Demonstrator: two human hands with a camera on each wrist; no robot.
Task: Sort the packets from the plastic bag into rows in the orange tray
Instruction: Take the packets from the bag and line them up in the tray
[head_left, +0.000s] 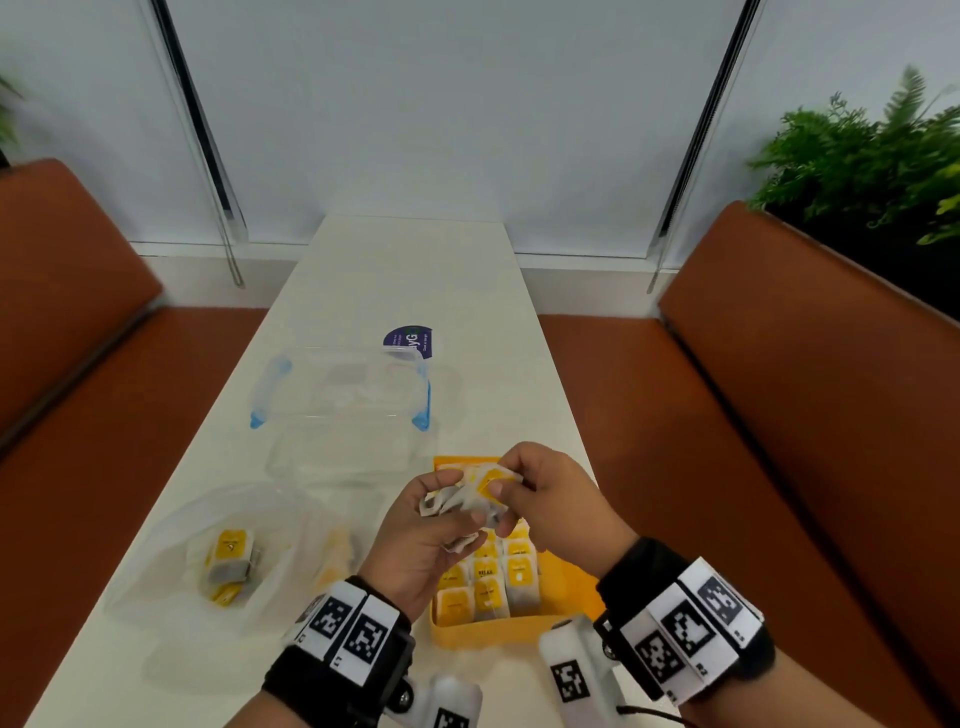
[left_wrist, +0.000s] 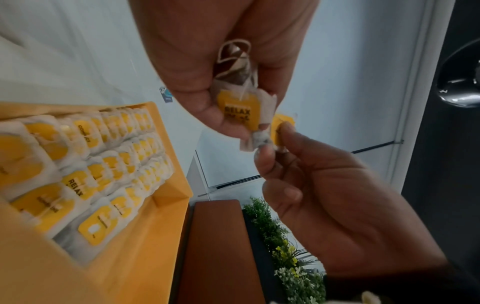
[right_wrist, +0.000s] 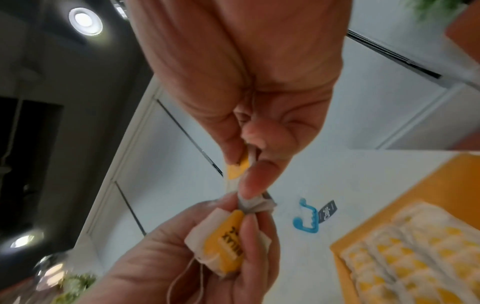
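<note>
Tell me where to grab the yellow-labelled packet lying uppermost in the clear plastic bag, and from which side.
Take the yellow-labelled packet by its two long edges, thumb on one and fingers on the other, coming from above through the clear plastic bag. It lies flat, label up, on top of the other packets, so its edges look free. I cannot tell where the bag's mouth is.

Head cam looks forward and down along the counter (head_left: 415, 270) from above. Both wrist cams sit very close under the palms, tilted up toward wall and ceiling. All three views share the tray (head_left: 566, 587) (left_wrist: 145, 246) (right_wrist: 389, 216) and the held packets (head_left: 483, 493) (left_wrist: 239, 111) (right_wrist: 228, 242).
</note>
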